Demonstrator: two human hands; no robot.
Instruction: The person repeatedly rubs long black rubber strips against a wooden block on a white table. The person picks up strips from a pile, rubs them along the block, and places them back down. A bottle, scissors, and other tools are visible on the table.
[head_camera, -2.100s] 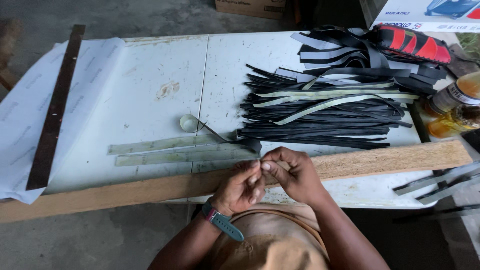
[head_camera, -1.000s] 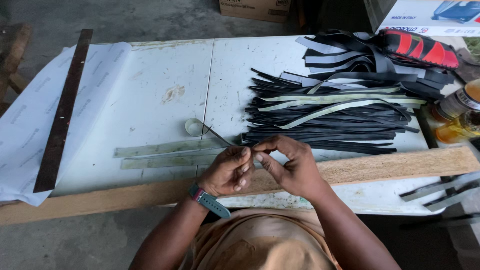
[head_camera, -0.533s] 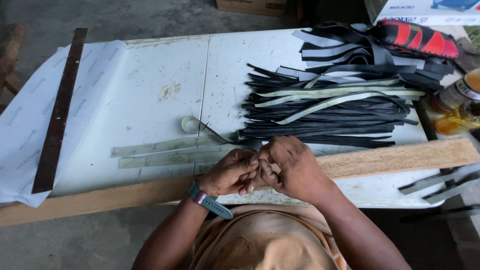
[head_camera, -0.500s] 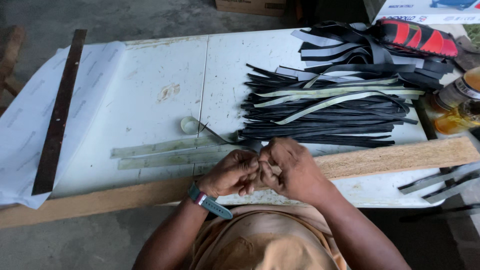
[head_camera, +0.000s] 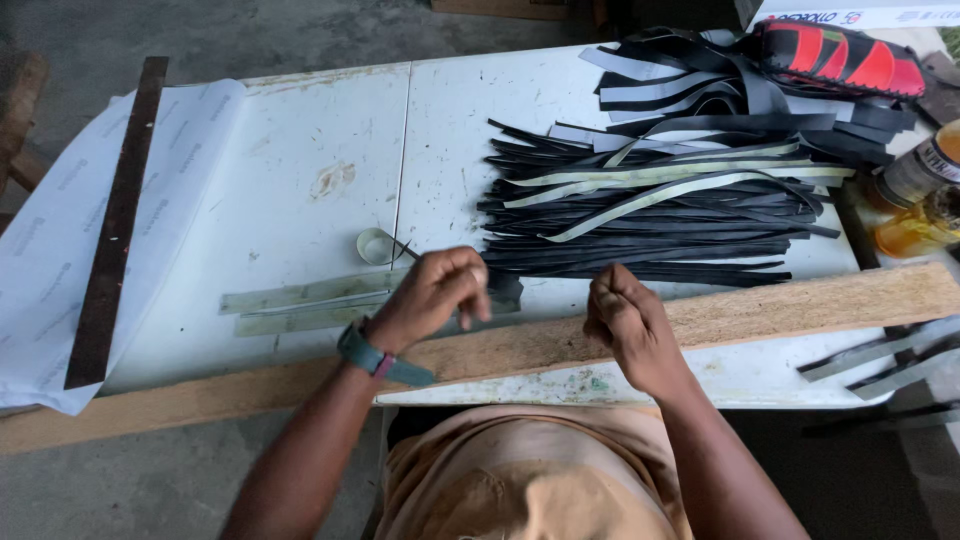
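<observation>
Hands, joined before, now apart: left hand (head_camera: 435, 297) and right hand (head_camera: 622, 318) grips clenched.

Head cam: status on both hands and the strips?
Left hand curled over the pale strips. Right hand fisted above the wooden plank, contents unclear. Dark strip pile just beyond, nothing between.
</observation>
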